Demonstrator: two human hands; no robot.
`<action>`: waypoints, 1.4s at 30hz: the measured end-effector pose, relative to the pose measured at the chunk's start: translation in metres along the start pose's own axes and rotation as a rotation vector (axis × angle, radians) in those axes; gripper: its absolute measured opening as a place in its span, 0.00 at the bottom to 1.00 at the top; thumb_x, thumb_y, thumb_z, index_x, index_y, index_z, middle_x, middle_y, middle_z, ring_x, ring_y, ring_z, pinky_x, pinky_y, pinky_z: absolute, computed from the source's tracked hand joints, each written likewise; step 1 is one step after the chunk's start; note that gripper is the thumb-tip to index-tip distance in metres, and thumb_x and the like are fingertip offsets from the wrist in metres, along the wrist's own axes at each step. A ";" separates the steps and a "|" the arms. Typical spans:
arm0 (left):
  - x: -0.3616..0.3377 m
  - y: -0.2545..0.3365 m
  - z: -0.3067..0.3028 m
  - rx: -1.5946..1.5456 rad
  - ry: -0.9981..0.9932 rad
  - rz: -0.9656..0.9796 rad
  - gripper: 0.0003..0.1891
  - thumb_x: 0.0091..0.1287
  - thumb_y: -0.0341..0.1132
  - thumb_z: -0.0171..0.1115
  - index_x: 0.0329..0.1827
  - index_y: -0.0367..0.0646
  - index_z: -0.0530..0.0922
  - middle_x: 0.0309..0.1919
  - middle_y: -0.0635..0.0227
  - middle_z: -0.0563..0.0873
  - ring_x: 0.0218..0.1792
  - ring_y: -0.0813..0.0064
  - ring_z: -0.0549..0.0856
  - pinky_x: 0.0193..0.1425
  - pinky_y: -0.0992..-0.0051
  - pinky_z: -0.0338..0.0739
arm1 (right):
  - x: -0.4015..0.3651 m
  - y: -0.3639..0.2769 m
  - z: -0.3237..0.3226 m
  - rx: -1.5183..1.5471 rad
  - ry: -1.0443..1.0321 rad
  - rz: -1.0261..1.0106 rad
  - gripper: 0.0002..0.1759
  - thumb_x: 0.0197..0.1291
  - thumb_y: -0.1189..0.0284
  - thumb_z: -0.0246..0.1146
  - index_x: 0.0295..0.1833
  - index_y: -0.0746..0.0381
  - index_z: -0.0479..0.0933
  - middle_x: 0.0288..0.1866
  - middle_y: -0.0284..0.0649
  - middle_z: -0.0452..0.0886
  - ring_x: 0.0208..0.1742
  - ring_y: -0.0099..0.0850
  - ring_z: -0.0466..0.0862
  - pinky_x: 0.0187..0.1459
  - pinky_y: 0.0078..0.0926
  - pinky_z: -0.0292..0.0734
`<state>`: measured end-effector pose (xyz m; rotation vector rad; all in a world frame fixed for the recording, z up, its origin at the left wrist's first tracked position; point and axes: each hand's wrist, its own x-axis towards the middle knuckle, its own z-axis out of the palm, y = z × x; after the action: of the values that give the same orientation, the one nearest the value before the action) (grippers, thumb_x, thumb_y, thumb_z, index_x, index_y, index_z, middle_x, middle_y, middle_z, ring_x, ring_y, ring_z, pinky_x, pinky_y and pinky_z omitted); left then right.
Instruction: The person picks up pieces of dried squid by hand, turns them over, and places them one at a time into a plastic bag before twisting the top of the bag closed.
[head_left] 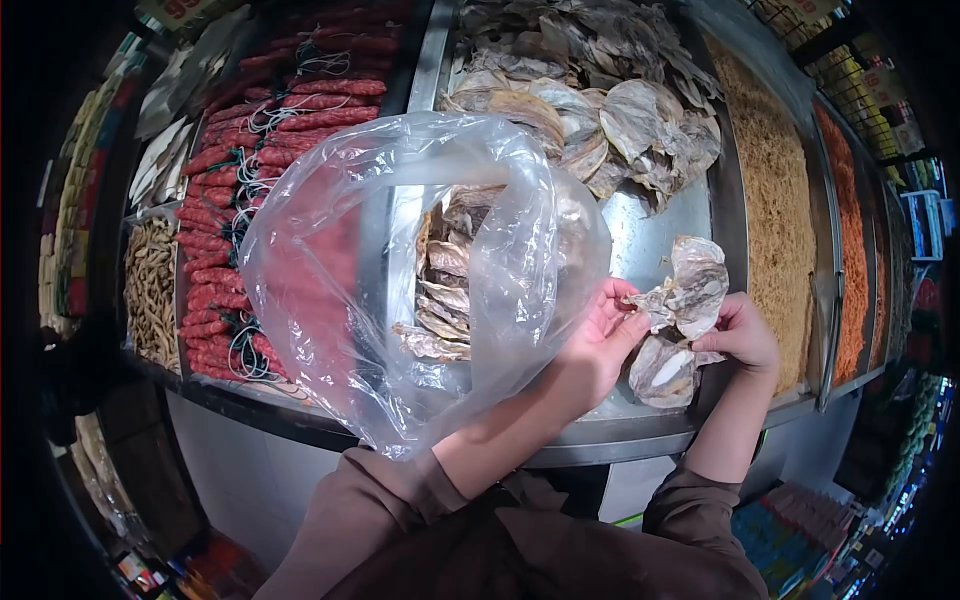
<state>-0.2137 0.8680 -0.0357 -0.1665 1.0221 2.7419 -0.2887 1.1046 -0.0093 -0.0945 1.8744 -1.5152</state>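
Note:
A flat, pale dried squid [698, 285] is held between both hands over the front of a metal tray [635, 235]. My left hand [612, 335] pinches its left end, and my right hand [745, 338] grips its lower right side. Another dried piece [663, 375] lies just beneath them. A large clear plastic bag [515, 260] hangs open-mouthed around my left forearm, covering part of the view. Through it, several dried pieces [445, 300] show in a stack. A heap of similar dried squid [650, 120] fills the tray's back.
Red sausages [215, 290] tied with string lie in a tray on the left, beside brown dried strips [155, 290]. Shredded tan food [775, 210] and orange food [842, 240] fill trays on the right. The counter's metal edge [620, 432] runs beneath my forearms.

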 end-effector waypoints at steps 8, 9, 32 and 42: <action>-0.008 0.006 0.006 0.193 -0.226 -0.180 0.15 0.74 0.25 0.55 0.61 0.39 0.70 0.49 0.68 0.79 0.49 0.82 0.79 0.53 0.81 0.75 | 0.029 -0.006 0.014 -0.018 0.002 -0.033 0.16 0.57 0.73 0.71 0.49 0.69 0.83 0.45 0.40 0.86 0.45 0.26 0.84 0.48 0.25 0.79; -0.007 0.008 0.005 0.375 -0.195 -0.190 0.14 0.74 0.25 0.55 0.61 0.38 0.71 0.48 0.67 0.80 0.49 0.83 0.79 0.53 0.81 0.75 | 0.030 -0.004 0.014 -0.105 0.070 -0.184 0.15 0.59 0.73 0.70 0.50 0.68 0.83 0.45 0.38 0.86 0.47 0.24 0.83 0.49 0.24 0.77; -0.003 -0.028 -0.022 1.524 -0.145 0.386 0.29 0.62 0.18 0.50 0.69 0.26 0.62 0.70 0.27 0.59 0.68 0.34 0.67 0.71 0.56 0.65 | 0.036 0.006 0.026 -0.124 0.217 -0.127 0.07 0.54 0.81 0.71 0.38 0.63 0.80 0.32 0.28 0.81 0.31 0.16 0.77 0.33 0.14 0.71; -0.008 -0.018 -0.012 0.918 -0.083 0.107 0.27 0.63 0.17 0.46 0.69 0.27 0.62 0.63 0.34 0.67 0.65 0.39 0.70 0.69 0.60 0.67 | 0.038 0.029 -0.034 0.560 0.646 -0.443 0.09 0.63 0.75 0.67 0.49 0.62 0.79 0.43 0.36 0.85 0.41 0.21 0.84 0.41 0.19 0.80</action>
<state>-0.2010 0.8723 -0.0546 0.1531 2.1499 2.0462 -0.3249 1.1235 -0.0505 0.2919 1.8781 -2.5632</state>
